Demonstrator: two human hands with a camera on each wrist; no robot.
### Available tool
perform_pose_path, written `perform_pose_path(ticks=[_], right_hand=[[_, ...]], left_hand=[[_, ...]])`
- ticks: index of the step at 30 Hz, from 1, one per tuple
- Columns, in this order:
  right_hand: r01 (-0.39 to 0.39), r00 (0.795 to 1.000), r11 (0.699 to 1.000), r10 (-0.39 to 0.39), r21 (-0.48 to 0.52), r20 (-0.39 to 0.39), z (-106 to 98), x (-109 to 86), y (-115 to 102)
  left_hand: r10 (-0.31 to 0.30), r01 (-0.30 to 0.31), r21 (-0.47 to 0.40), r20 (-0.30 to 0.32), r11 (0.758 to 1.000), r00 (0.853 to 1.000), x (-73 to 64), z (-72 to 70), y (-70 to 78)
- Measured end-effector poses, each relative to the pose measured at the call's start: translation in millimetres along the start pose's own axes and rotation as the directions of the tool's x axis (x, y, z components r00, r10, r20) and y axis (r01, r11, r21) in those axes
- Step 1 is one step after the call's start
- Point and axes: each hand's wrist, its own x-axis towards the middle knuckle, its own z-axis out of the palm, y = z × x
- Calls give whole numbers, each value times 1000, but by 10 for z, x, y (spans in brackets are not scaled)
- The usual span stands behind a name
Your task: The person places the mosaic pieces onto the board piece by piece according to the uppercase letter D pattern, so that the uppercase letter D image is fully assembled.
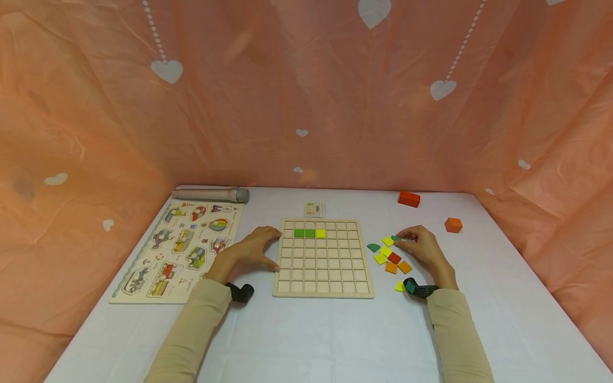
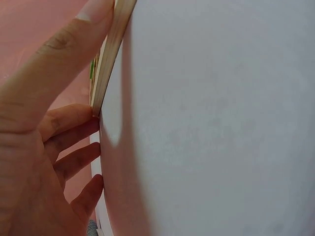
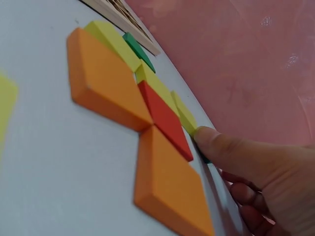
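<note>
The left hand [image 1: 254,249], fingers extended, touched the grid board [image 1: 322,259], probably steadying it; nearer the counter's [image 1: 297,340] right edge, the right hand [image 1: 425,247] pinched a green piece [image 1: 395,238].

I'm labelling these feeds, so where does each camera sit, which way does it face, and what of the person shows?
Head: worn on the head, facing forward and down at the grid board; left hand, right hand and both sleeves show.
Left wrist: worn there, looking past the left hand to the grid board's edge; only that hand shows.
Right wrist: worn there, looking low across orange tiles and a red tile toward the pink backdrop; only the right hand shows.
Shared: head and right wrist both show the red tile.
</note>
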Motion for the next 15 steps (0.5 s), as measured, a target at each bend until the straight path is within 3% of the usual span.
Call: perform_pose_path(ticks=[7,15], right_hand=[[21,1000,1000,-21,13,-6,30,17,-56],[-2,1000,991,1,136,5,119,71,-213]], left_hand=[[69,-70,-44,-37,997,997,5,52,-121],[-13,13,-12,9,1000,1000,14,12,-17]])
